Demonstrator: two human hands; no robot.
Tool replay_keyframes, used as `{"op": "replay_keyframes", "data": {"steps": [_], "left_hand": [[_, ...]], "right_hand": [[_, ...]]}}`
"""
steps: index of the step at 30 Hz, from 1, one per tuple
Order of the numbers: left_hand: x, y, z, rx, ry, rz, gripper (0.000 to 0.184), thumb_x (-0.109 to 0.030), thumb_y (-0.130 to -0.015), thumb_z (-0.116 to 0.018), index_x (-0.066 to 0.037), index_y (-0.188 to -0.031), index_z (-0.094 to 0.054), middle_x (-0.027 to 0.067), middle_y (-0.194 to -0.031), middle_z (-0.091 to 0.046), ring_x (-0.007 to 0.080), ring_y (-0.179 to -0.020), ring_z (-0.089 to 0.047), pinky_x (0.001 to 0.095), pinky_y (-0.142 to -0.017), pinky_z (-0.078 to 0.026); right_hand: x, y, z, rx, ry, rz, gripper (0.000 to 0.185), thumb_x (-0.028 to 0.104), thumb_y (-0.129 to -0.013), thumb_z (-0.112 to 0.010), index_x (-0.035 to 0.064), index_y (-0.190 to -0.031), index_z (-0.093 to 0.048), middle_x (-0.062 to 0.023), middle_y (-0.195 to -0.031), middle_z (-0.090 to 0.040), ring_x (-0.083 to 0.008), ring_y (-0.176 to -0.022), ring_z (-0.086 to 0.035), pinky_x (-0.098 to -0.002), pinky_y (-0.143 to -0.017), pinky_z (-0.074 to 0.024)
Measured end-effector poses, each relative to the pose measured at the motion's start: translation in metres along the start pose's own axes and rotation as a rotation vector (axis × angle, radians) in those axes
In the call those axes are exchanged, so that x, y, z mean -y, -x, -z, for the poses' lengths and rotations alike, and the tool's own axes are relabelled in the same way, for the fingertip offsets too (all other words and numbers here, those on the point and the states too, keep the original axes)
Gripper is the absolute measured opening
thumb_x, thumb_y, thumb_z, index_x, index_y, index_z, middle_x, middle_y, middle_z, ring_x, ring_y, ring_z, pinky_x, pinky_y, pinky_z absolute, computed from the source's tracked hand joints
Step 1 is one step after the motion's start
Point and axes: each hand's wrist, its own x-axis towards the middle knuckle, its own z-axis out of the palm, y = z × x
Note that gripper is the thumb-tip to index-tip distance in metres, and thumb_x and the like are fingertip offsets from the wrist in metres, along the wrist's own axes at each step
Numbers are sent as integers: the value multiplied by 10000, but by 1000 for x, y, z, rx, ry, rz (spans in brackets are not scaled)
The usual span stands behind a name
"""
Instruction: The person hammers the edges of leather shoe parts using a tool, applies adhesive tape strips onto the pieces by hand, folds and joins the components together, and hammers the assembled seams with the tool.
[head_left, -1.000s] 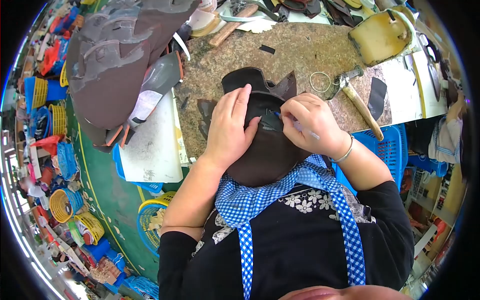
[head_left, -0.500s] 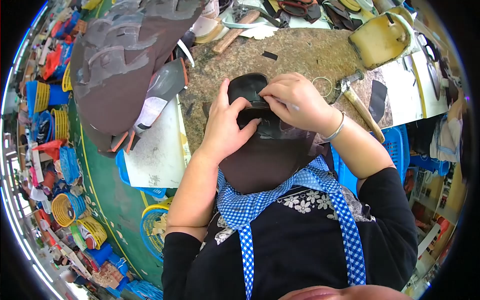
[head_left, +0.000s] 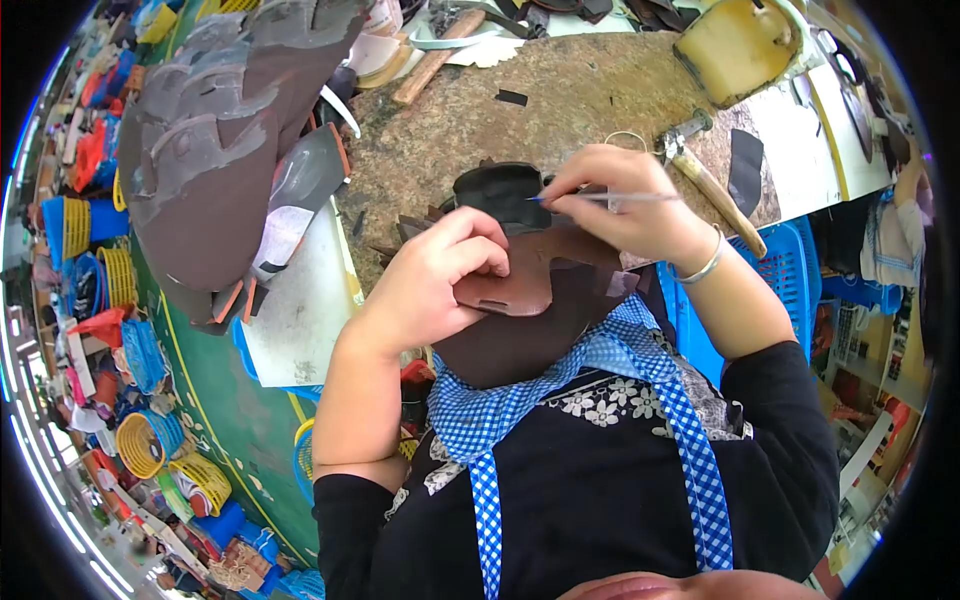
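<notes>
Dark brown leather pieces (head_left: 490, 350) lie at the front edge of the worktable, against the checked apron. My left hand (head_left: 440, 275) is closed on a reddish-brown leather flap (head_left: 525, 285), its thumb hidden beneath. Above the flap is a black leather part (head_left: 495, 198) with a curved top. Pinched in my right hand (head_left: 625, 205) is a thin clear pen (head_left: 650, 197) with a blue tip, close to the right edge of the black part.
A stone slab (head_left: 560, 80) covers the table's middle. On it lie a hammer (head_left: 715, 190) and a black scrap (head_left: 745, 170). Stacked brown leather (head_left: 200, 200) stands at left, a yellowed container (head_left: 735, 50) at back right, and a blue basket (head_left: 770, 280) below right.
The reddish-brown flap now lies folded over the dark leather, with my left hand on it. My right hand has moved slightly right and down, and the pen shows clearly.
</notes>
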Motion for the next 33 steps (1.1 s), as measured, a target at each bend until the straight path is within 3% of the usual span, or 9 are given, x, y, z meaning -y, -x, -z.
{"op": "replay_keyframes", "data": {"steps": [5,10,15,18,20,22,26,27,33], "left_hand": [[2,-12,2,-58,-186,159,468,-106,-564,-853,-102,-919,-548,253,-1450,-409,408,-1384,-360,421,-1075,-353],[16,-14,3,-16,-255,185,582,-185,-560,-890,-109,-991,-506,276,-1426,-416,422,-1388,-342,445,-1089,-326],[14,-14,4,-150,-38,90,732,-300,-527,-919,-81,-1090,-506,189,-1148,-525,370,-1186,-506,446,-1016,-389],[11,-5,11,-33,623,188,870,-333,-516,-923,-71,-1222,-487,114,-1012,-544,283,-1067,-571,364,-944,-433],[16,-12,16,44,603,149,755,-335,-598,-882,-64,-1217,-544,76,-945,-550,229,-993,-590,319,-905,-445],[23,-20,18,250,388,255,782,-706,-694,-700,-39,-1095,-622,75,-878,-556,238,-978,-578,333,-923,-418],[17,-30,4,89,142,134,606,-628,-758,-698,-51,-918,-607,222,-1309,-519,322,-1238,-486,376,-1020,-365],[17,-33,4,187,172,205,575,-598,-763,-711,-60,-910,-572,263,-1486,-356,347,-1348,-386,399,-1058,-330],[13,-35,7,174,233,168,559,-571,-761,-719,-73,-964,-567,170,-1184,-535,286,-1176,-499,366,-997,-378]], "right_hand": [[-13,-4,-19,104,217,93,132,138,-769,-696,91,-891,-715,-85,-814,-648,-272,-854,-627,-395,-789,-481],[-10,-3,-17,90,298,67,132,76,-767,-696,80,-897,-714,-86,-856,-649,-269,-860,-616,-383,-791,-474],[3,-2,-6,114,350,114,103,95,-771,-681,81,-865,-721,-76,-750,-664,-238,-799,-648,-366,-777,-492],[6,2,8,-52,-582,-180,99,38,-818,-647,39,-876,-728,-102,-863,-723,-192,-773,-689,-298,-732,-539],[-10,4,0,-43,-122,7,92,60,-796,-664,44,-868,-719,-103,-808,-698,-229,-760,-674,-331,-724,-537],[-17,14,-14,68,229,90,86,88,-768,-677,60,-843,-711,-102,-760,-658,-273,-746,-647,-373,-711,-527],[-12,18,-10,37,194,68,84,113,-730,-690,82,-806,-702,-92,-743,-634,-288,-746,-619,-399,-708,-506],[-12,20,-10,33,194,64,84,113,-730,-690,82,-806,-702,-92,-743,-634,-288,-746,-619,-399,-708,-506],[-3,31,-6,79,206,38,78,95,-730,-684,77,-802,-710,-96,-723,-635,-285,-745,-617,-398,-703,-507]]}}
